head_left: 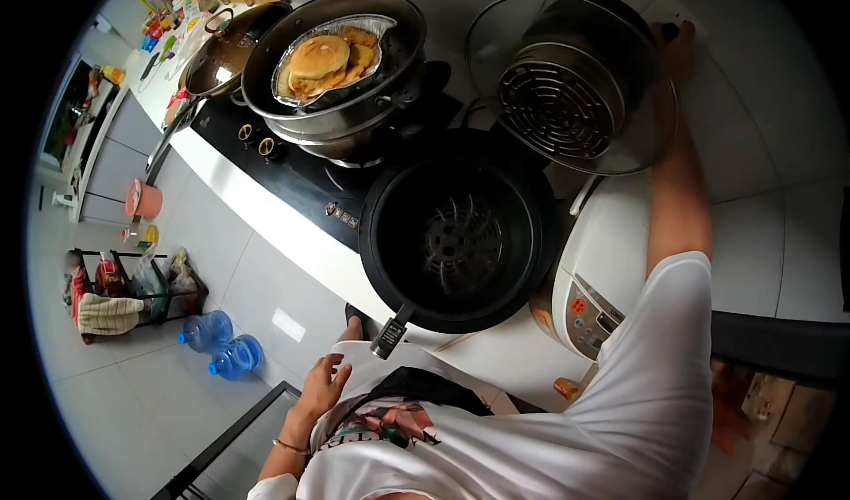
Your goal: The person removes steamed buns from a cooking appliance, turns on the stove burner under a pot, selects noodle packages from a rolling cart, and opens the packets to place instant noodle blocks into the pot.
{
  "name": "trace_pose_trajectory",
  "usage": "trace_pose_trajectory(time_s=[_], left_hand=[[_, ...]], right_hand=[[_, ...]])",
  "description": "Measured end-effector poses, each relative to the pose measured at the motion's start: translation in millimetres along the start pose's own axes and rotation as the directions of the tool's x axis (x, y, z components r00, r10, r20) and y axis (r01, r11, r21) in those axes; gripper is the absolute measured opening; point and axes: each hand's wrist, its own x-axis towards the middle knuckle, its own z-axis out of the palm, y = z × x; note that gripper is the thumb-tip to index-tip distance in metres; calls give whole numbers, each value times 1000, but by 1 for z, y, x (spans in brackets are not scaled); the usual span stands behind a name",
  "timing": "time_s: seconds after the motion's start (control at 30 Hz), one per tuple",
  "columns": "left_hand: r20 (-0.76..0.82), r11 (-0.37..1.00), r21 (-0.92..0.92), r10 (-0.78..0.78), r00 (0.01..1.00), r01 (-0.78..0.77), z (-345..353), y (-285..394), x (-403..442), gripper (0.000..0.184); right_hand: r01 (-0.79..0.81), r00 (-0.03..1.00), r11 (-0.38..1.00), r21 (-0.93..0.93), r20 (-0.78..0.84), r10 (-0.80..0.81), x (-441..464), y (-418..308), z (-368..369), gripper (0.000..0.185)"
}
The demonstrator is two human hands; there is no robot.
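My right hand [677,44] reaches far out with its fingers closed on the black knob of a clear glass lid [482,35]. Through the lid shows a round metal steamer insert [560,111] with slots. My left hand [326,385] hangs by my waist, fingers apart and holding nothing. Between my arms a black round fryer basket [398,226] with a slotted bottom stands near the counter edge, its handle [390,332] toward me. On the stove, a metal steamer pot [301,128] carries a foil tray [387,29] with round flat bread [320,57] and golden fried pieces.
A lidded pan [232,53] sits beyond the steamer pot on the black stove [292,181]. A white rice cooker [611,234] stands beside the fryer basket, under my right arm. Blue water bottles [235,358], a black rack [159,301] and a pink bucket [143,199] are on the floor.
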Motion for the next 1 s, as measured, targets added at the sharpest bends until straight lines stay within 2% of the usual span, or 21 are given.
trace_pose_trajectory(time_s=[0.07, 0.13, 0.17, 0.23, 0.27, 0.33, 0.37, 0.43, 0.47, 0.5, 0.53, 0.57, 0.63, 0.67, 0.7, 0.73, 0.77, 0.8, 0.87, 0.93, 1.0], left_hand=[[20, 999, 22, -23, 1000, 23, 0, 1, 0, 41], [40, 1000, 10, -14, 999, 14, -1, 6, -1, 40], [44, 1000, 10, -15, 999, 14, -1, 6, 0, 40], [25, 1000, -28, 6, 1000, -5, 0, 8, 3, 39], [25, 999, -34, 15, 1000, -14, 1, 9, 5, 39], [-48, 998, -27, 57, 997, -58, -5, 11, 6, 32], [-53, 998, -28, 61, 997, -62, -11, 15, 6, 32], [-221, 977, -188, 55, 974, -98, -32, 38, 11, 23], [-309, 979, -74, 156, 938, -188, -51, 65, 13, 17], [-395, 948, 48, 307, 866, -314, -72, 87, 20, 16], [-468, 872, 66, 456, 757, -485, -92, 114, 31, 16], [-493, 784, 185, 596, 634, -593, -115, 148, 40, 15], [-458, 569, 323, 793, 401, -756, -149, 227, 49, 19], [-422, 483, 326, 843, 332, -813, -157, 258, 56, 22], [-376, 357, 406, 904, 202, -841, -163, 289, 64, 26], [-320, 223, 479, 945, 67, -849, -166, 318, 74, 28], [-277, 185, 480, 960, 52, -857, -167, 345, 79, 31], [-253, 114, 555, 967, -37, -824, -163, 369, 94, 36], [-176, 107, 560, 984, 9, -821, -153, 409, 118, 43], [-172, 114, 615, 985, 8, -780, -146, 437, 127, 43], [-17, 277, 673, 933, 360, -686, -148, 460, 124, 40]], right_hand=[[34, 999, 999, 11, -40, -33, -4, 8, 5, 48], [-80, 996, 995, -53, 19, 81, -7, 4, 2, 43], [-81, 996, 995, -55, 21, 82, -10, 2, 0, 43], [103, 994, 994, 40, -28, -102, -10, 1, -10, 33], [110, 993, 993, 36, -34, -109, -13, 0, -16, 33], [186, 977, 966, 180, -136, -163, -28, -6, -26, 34], [94, 992, 981, 173, -98, -78, -31, -1, -31, 36], [-79, 995, 994, 80, -52, 83, -40, 7, -55, 34], [-157, 987, 976, 150, 4, 159, -43, 13, -69, 34], [-236, 972, 947, 218, 63, 227, -46, 19, -84, 34], [-322, 946, 869, 376, 147, 287, -51, 24, -97, 31], [-405, 914, 756, 513, 239, 327, -58, 26, -111, 28], [-389, 919, 735, 555, 183, 348, -77, -7, -144, 30], [-375, 919, 716, 589, 134, 371, -83, -19, -158, 33], [-382, 923, 737, 558, 183, 340, -85, -18, -167, 42], [-374, 925, 739, 560, 167, 341, -86, -23, -176, 42], [-392, 920, 740, 547, 229, 317, -87, -32, -184, 38], [-408, 911, 741, 533, 292, 292, -87, -37, -191, 33], [-380, 922, 762, 524, 280, 267, -87, -30, -192, 30], [-426, 903, 747, 510, 296, 312, -87, -22, -192, 30], [-466, 884, 722, 512, 301, 357, -89, -4, -194, 30]])
